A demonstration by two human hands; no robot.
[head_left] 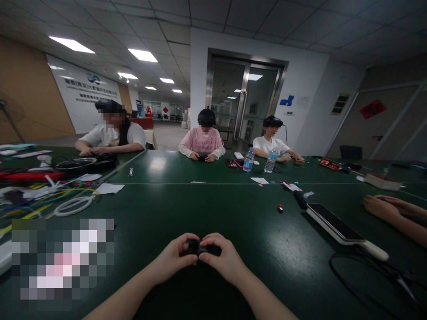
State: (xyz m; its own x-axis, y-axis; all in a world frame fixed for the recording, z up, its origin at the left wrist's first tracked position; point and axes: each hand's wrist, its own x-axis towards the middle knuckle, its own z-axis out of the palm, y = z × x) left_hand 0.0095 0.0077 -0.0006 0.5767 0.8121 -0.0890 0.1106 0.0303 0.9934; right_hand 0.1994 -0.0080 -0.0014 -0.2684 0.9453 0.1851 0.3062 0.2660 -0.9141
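Both hands meet near the front of the dark green table (160,209). Between them is a small black object (193,247), mostly covered by the fingers, so I cannot make out its kind. My left hand (174,255) pinches its left side between thumb and fingers. From the right, my right hand (224,258) curls thumb and fingers around the other side. The fingertips of the two hands nearly touch at the middle.
Right of my hands lie a phone (335,222) on a white device, a black cable (347,278) and a small red item (280,208). Coiled cables (74,206) clutter the left. Bottles (248,160) stand farther back. Several people sit around; another person's hands (387,206) rest at right.
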